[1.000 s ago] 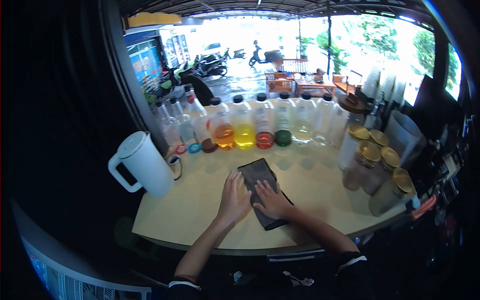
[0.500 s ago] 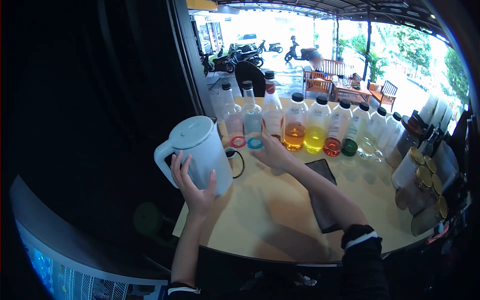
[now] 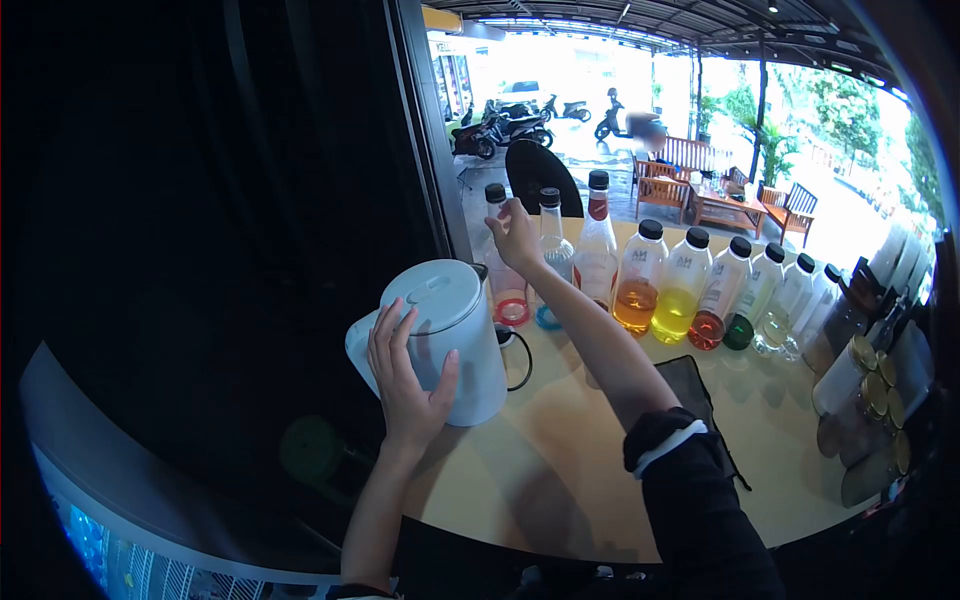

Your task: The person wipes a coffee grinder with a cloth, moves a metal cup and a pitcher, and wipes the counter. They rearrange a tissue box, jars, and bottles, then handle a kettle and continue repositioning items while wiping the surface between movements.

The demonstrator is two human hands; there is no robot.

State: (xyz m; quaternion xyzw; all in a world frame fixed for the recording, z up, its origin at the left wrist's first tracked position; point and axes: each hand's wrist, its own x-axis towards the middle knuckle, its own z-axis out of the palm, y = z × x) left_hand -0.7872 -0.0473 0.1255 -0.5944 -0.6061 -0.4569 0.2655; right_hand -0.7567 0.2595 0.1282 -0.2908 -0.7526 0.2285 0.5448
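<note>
My left hand lies against the near side of a pale blue-white electric kettle, fingers spread and thumb apart. The lid is closed and the handle is at the left, partly behind my fingers. My right hand is at the neck of the leftmost clear bottle, fingers curled round it just below the black cap. This bottle stands upright, with a red ring near its foot. Beside it are a second bottle, partly behind my right wrist, with a blue ring, and a red-labelled bottle.
Several black-capped bottles, among them an orange one and a yellow one, continue the row. A dark cloth lies on the yellowish table. Gold-lidded jars stand right. A black cord is beside the kettle.
My right hand has moved up and left, from low by the bottles to the leftmost bottle's neck. My left hand stays on the kettle. The view has shifted, so everything sits lower and further right.
</note>
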